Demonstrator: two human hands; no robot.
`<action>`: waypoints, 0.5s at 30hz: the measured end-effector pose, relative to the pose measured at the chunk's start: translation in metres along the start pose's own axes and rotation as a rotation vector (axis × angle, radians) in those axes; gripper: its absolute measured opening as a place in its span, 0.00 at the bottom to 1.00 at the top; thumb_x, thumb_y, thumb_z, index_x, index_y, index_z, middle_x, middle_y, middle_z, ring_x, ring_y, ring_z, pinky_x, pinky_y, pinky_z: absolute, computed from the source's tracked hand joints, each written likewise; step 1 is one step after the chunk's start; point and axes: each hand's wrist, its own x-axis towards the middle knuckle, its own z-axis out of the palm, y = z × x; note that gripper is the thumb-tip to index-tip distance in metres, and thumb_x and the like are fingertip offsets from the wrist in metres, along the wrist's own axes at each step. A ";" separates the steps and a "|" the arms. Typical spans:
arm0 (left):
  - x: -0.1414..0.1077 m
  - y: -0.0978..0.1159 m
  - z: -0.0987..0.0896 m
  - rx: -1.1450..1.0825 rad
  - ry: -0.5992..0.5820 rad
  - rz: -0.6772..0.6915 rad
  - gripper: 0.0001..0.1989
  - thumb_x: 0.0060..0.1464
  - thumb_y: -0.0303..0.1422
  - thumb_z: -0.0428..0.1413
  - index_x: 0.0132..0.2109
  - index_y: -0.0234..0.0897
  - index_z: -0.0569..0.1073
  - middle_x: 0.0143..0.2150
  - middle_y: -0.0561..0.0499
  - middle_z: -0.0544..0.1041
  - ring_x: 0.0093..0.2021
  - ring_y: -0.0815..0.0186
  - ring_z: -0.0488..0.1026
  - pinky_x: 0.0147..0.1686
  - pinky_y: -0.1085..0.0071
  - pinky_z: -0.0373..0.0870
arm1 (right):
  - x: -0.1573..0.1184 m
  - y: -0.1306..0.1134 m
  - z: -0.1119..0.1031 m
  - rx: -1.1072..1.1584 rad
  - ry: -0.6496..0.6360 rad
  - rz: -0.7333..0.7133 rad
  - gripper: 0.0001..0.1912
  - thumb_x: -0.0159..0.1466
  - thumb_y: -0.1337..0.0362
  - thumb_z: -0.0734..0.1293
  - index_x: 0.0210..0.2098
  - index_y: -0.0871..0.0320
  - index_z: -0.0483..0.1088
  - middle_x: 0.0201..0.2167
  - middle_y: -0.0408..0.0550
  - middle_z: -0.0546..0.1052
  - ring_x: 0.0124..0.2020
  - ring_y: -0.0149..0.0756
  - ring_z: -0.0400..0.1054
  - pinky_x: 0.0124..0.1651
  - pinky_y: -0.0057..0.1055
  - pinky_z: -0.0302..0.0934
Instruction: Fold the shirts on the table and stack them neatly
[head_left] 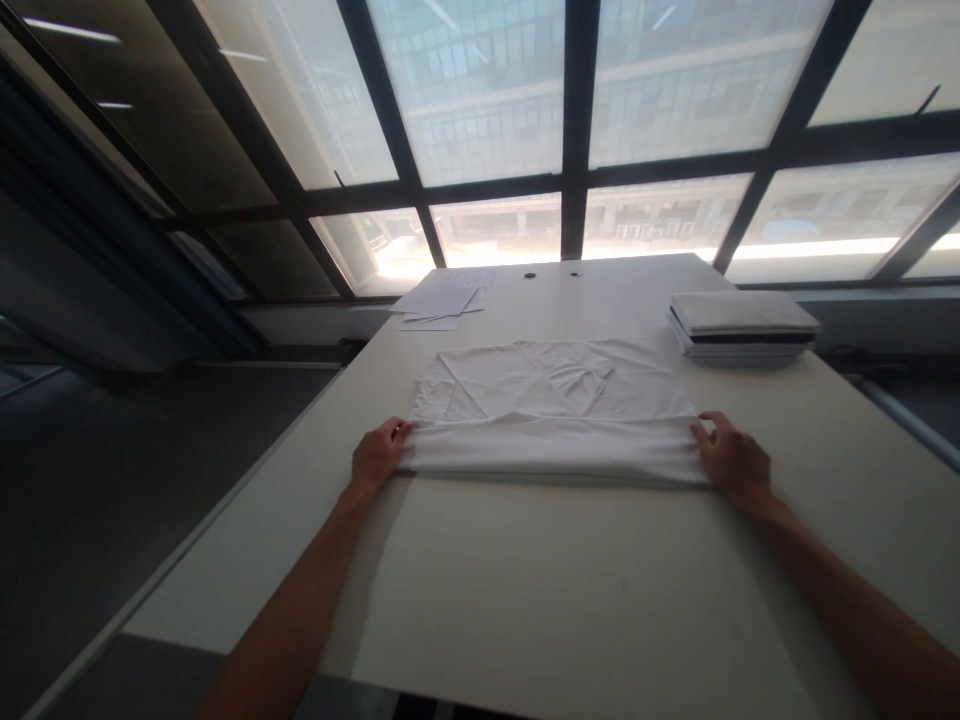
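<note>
A white garment, by its sleeve-like folds a shirt (555,445), lies flat on the white table (555,580). Its near edge is turned over into a long band running from side to side. At the left end of this band, my left hand (379,452) pinches the cloth between thumb and fingers. My right hand (733,458) grips the band's opposite end in the same way. Beyond the band, the sleeves are folded inward on top of the body, with some creases showing.
A stack of folded cloth (742,325), white with a dark layer, sits at the table's right side. Loose paper sheets (439,298) lie at the far left. Large windows (480,100) rise behind the table, and a dark curtain (112,230) hangs at left.
</note>
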 end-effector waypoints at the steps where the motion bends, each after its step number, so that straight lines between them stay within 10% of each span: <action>1: 0.000 0.001 -0.002 0.012 0.017 0.014 0.18 0.64 0.47 0.48 0.42 0.41 0.77 0.34 0.46 0.80 0.34 0.57 0.75 0.31 0.70 0.61 | -0.001 -0.001 -0.002 -0.021 0.012 -0.011 0.22 0.70 0.52 0.58 0.55 0.57 0.72 0.32 0.56 0.79 0.31 0.47 0.72 0.34 0.38 0.60; 7: -0.009 0.060 -0.007 -0.007 0.280 0.333 0.21 0.67 0.40 0.46 0.58 0.34 0.72 0.57 0.36 0.74 0.57 0.49 0.70 0.55 0.56 0.64 | -0.010 -0.048 -0.015 0.100 0.285 -0.331 0.23 0.69 0.60 0.58 0.59 0.63 0.69 0.49 0.64 0.75 0.51 0.55 0.68 0.52 0.51 0.62; 15: -0.035 0.215 0.052 -0.117 -0.194 0.735 0.27 0.66 0.34 0.47 0.71 0.40 0.59 0.71 0.43 0.61 0.72 0.55 0.55 0.69 0.52 0.50 | -0.052 -0.231 0.011 0.211 -0.196 -0.493 0.27 0.70 0.69 0.53 0.66 0.67 0.61 0.67 0.60 0.64 0.69 0.46 0.54 0.68 0.41 0.48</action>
